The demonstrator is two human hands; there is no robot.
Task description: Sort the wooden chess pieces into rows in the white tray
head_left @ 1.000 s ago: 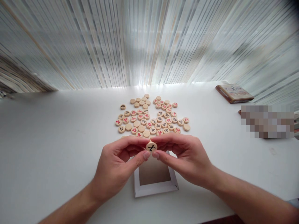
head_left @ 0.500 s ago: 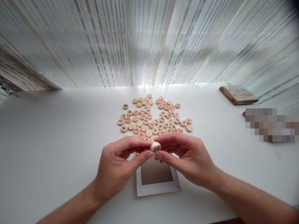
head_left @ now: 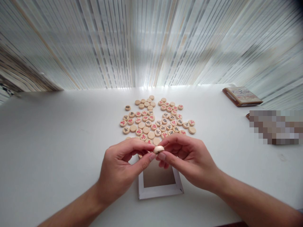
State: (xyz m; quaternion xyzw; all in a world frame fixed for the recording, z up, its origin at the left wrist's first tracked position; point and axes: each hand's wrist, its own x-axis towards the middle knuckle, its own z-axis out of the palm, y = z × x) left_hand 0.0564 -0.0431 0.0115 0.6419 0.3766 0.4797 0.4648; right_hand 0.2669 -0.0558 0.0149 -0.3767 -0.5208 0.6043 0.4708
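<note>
1. Wooden disc (head_left: 158,149), one. Held in the air between my two hands, near the centre of the scene, above the far edge of the shallow tray. It lies nearly flat, pale rim and plain top towards me. A second ago its black character faced me; half a second ago it was tipping back. By my judgement, the flip in my fingers is about half done, and the marked face is out of my sight.
2. Left hand (head_left: 120,171), one. Thumb and forefinger closed on the left edge of the disc, the other fingers curled under.
3. Right hand (head_left: 189,164), one. Fingers (head_left: 165,156) pinched on the right edge of the disc, thumb below and forefinger above.
4. Shallow tray (head_left: 161,190), one. White card rim and brown floor, lying on the counter directly under my hands. No pieces show in the part I can see.
5. Loose discs (head_left: 151,123), roughly fifty. They are spread in a cluster just beyond my hands, some red-marked, some black-marked, some blank side up. The nearest ones are hidden by my fingers, so no exact count.
6. Counter (head_left: 59,142), one, white.
7. Flat brown box (head_left: 241,96), one, far right on the counter, well apart from the discs.
8. Striped curtain (head_left: 151,41), one, along the far edge.
</note>
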